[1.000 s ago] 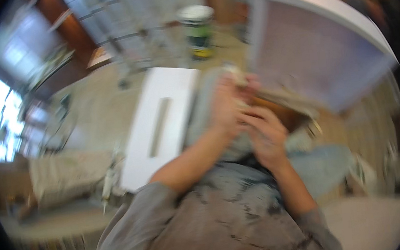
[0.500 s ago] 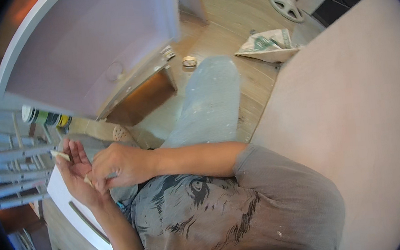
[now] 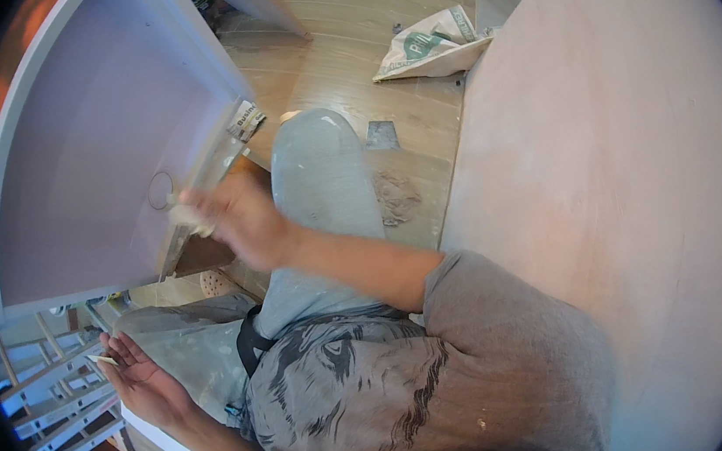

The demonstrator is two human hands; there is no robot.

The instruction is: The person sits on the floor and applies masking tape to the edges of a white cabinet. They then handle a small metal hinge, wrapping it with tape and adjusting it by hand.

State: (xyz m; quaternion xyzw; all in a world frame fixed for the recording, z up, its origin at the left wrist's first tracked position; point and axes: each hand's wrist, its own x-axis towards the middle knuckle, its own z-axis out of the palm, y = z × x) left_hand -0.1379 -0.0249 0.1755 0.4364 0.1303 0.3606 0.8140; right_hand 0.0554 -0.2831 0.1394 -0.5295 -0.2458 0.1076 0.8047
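Observation:
My left hand (image 3: pixel 151 384) is palm up at the lower left, its fingers spread. A small cream-coloured piece (image 3: pixel 104 359) sits at its thumb tip, perhaps stuck there. Ahead and to the right, my right hand (image 3: pixel 248 222) is blurred by motion, with its fingers closed on a crumpled cream-coloured strip (image 3: pixel 190 215). What the strip is made of cannot be made out. That hand is over the lower edge of a lavender-painted panel (image 3: pixel 97 139) with a pale rim; the blur hides whether it touches the edge.
A smooth pinkish board (image 3: pixel 599 148) stands along my right side. On the wooden floor lie a white-and-green bag (image 3: pixel 439 45), a grey flat piece (image 3: pixel 382 135) and a greyish heap (image 3: pixel 397 195). A metal ladder (image 3: pixel 56 381) is at the left. My knee (image 3: pixel 320 168) juts forward.
My right hand has left the left palm and moved up and to the right with the cream strip. The left hand has sunk lower, palm now bare. The view has shifted.

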